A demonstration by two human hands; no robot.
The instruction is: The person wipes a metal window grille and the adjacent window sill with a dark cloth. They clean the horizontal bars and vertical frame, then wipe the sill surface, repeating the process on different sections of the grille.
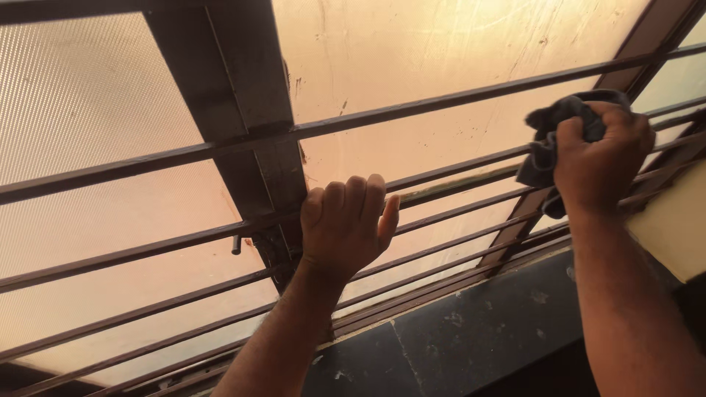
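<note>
Two bare hands work at a window grille, seen from just above. Nearest is the dark stone sill [471, 338], spotted with pale marks, running along the bottom edge of the window. Both forearms rise over it.

The left hand [346, 224] is up near the middle of the grille. Its fingers are hooked over one of the thin brown bars [147, 158] just beside the wide upright post [243, 95], with the thumb standing out to the side; it grips the bar and holds nothing else. A small metal bolt [237, 245] sticks out at the foot of that post.

The right hand [603, 158] is at the right end of the grille, close to the slanting side frame and the pale wall [673, 228]. It is clenched around a bunched dark grey cloth [548, 140], which hangs out to the left of the knuckles and lies against the bars there. Whether the cloth touches the glass behind cannot be told.

Behind the bars, the left pane [88, 95] is finely ribbed, while the pane right of the post [441, 51] is smooth, glowing orange, and shows scratches and dark specks.

By the look of it, the step in hand is rubbing the bars at the right end while the left hand steadies the body. A further stroke along a bar would call for keeping the cloth wrapped tight on the metal and a firm hold with the left hand.
</note>
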